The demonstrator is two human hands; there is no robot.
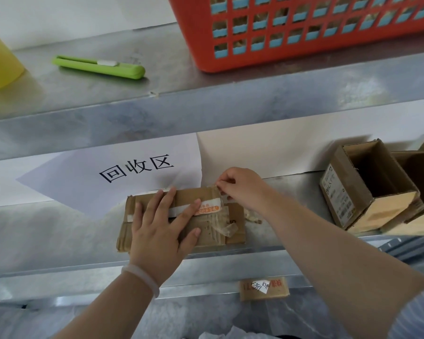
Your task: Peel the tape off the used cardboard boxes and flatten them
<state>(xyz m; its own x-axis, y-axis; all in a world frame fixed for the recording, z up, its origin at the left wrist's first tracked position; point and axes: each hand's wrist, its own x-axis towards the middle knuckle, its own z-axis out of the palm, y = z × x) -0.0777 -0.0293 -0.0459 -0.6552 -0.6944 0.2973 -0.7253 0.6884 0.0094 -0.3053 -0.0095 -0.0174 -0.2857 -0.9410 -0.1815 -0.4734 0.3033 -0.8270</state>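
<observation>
Our spread left hand (157,231) is pinning the flat brown cardboard box (196,193); our right hand (242,187) is pinching clear tape (222,195) at 2 o'clock.

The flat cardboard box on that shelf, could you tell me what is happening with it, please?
A person is stripping tape from the flattened box on the metal shelf. The left hand presses it flat while the right hand pinches a clear tape strip at its far right corner. A white strip and an orange label remain stuck. Open boxes stand to the right, not yet flattened; a green cutter lies on the shelf above.
</observation>
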